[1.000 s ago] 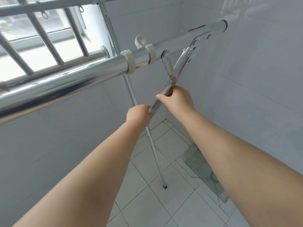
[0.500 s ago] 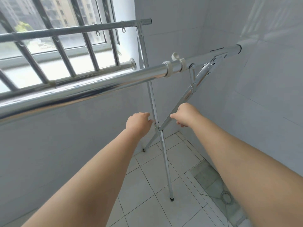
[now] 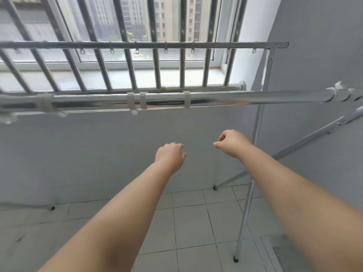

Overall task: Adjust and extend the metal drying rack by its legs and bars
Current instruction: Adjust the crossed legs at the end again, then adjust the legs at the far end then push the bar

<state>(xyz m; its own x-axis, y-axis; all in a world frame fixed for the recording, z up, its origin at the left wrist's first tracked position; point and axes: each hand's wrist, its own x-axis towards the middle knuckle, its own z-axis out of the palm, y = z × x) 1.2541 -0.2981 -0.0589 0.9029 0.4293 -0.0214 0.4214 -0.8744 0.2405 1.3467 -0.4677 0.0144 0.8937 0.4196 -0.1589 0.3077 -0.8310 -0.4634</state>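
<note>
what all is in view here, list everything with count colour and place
thick rack bar: one, shiny silver, across the middle
white clips: several, on that bar
thin hook rail: one, grey, above, small rings under it
crossed rack legs: two visible, silver, right, black feet on tiles
window bars: many, grey, top
floor tiles: pale, below
floor drain cover: one, greenish, bottom right
hands: left hand, right hand, both empty, loosely curled, below the bar

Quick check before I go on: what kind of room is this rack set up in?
Likely a tiled laundry balcony or utility corner in a high-rise flat: barred window facing apartment towers, tiled floor, metal drying rack. Both hands are off it.
</note>
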